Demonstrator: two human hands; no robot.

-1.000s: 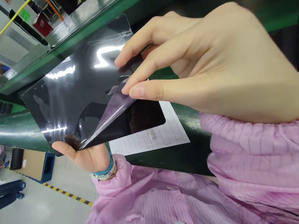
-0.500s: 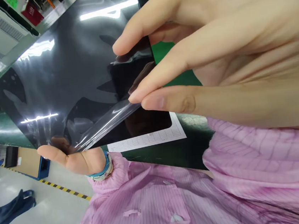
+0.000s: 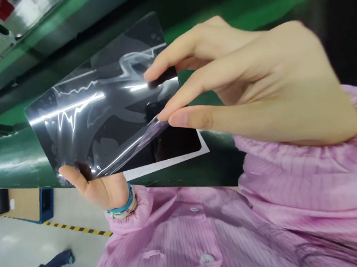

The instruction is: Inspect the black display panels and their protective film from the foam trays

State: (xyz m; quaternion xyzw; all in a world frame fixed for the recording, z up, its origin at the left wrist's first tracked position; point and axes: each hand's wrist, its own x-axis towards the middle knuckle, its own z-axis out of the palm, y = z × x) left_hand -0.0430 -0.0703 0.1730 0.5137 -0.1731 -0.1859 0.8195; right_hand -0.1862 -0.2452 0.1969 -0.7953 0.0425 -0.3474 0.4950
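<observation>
A factory or workshop; yellow-and-black striped tape [image 3: 76, 228] lines a pale, shiny floor [image 3: 13, 248]; a long green workbench [image 3: 8, 153] crosses the view; a blue-sided box [image 3: 47, 204] sits near the tape; the person wears a pink striped smock [image 3: 172, 232].

Smooth, high-gloss black, like glass or hard plastic, on panel [image 3: 178, 144]. Thin clear plastic for film [image 3: 141, 139], shiny, rippled, folded back at one corner. Plain paper for white sheet [image 3: 134, 173]. Smooth with a sheen on green bench [image 3: 8, 155]. Light striped cloth, creased, for pink smock [image 3: 173, 236]; hard plastic-looking on button [image 3: 207, 258]. Smooth, faintly reflective on floor [image 3: 80, 203].
</observation>
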